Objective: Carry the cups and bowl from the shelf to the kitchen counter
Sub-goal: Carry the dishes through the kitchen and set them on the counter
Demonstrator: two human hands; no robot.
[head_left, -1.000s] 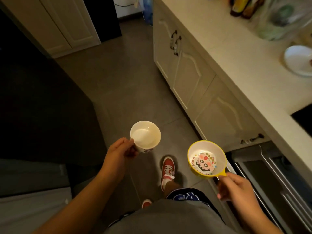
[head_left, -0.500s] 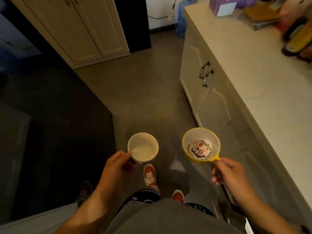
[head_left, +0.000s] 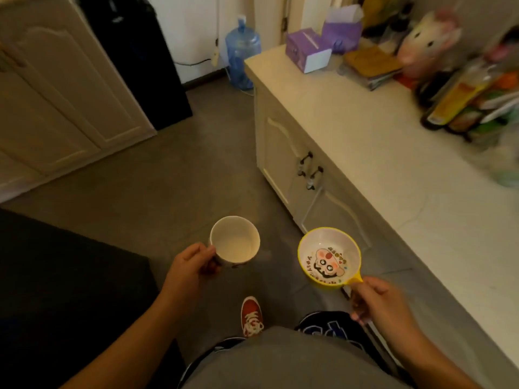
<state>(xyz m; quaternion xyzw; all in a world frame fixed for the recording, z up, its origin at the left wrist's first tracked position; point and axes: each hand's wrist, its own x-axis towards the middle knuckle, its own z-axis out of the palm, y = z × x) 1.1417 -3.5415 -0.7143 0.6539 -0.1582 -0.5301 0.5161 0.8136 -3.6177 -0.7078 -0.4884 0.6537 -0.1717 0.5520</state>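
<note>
My left hand (head_left: 188, 266) grips a white cup (head_left: 234, 238) by its side, held upright over the grey floor; the cup looks empty. My right hand (head_left: 375, 300) pinches the short yellow handle of a yellow-rimmed bowl (head_left: 329, 257) with a cartoon face printed inside, also empty. Both are held in front of my body, side by side and apart. The pale kitchen counter (head_left: 379, 153) runs along the right, its edge just right of the bowl.
On the counter's far end sit purple tissue boxes (head_left: 309, 49), books, a white plush toy (head_left: 427, 40) and bottles (head_left: 455, 99). A blue water jug (head_left: 242, 53) stands on the floor by the wall. Cream cupboards (head_left: 56, 102) are at left, a dark surface at lower left.
The view has swung along the counter: the plate and oven have left view, and the far end with boxes and jug has come in. Both hands keep their hold.
</note>
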